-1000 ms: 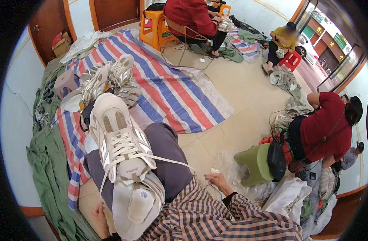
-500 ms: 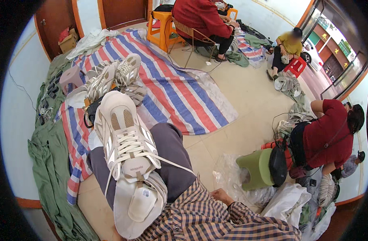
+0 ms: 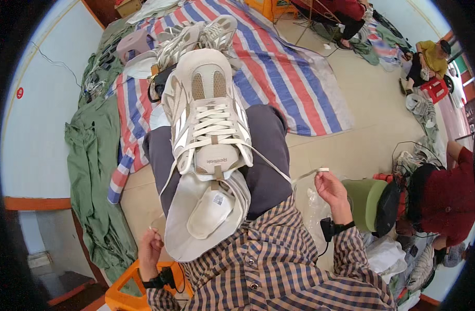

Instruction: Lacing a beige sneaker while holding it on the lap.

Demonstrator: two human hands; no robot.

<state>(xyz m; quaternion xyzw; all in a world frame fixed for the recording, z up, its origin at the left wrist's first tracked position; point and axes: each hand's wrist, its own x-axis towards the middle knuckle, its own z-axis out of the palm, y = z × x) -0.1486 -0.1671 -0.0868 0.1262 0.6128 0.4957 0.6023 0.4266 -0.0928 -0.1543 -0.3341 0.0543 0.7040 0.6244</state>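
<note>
A beige and white sneaker (image 3: 209, 111) rests on my lap, toe pointing away, its tongue (image 3: 206, 210) pulled out toward me. White laces (image 3: 211, 127) cross its front. My right hand (image 3: 331, 189) is raised to the right of my knee, pinching one lace end (image 3: 320, 170) that runs taut from the shoe. My left hand (image 3: 150, 249) is low at the left, by the tongue's edge, closed on the other lace end (image 3: 159, 194).
A striped red, white and blue tarp (image 3: 294, 78) covers the floor ahead, with more sneakers (image 3: 196, 36) piled at its near end. Green cloth (image 3: 92, 155) lies left. A person in red (image 3: 445, 197) crouches right beside a green stool (image 3: 367, 202); other people sit farther back.
My head has leaned closer, so the shoe fills more of the view. My right hand has lifted and pulled its lace end out to the right. My left hand has come into view holding the other end.
</note>
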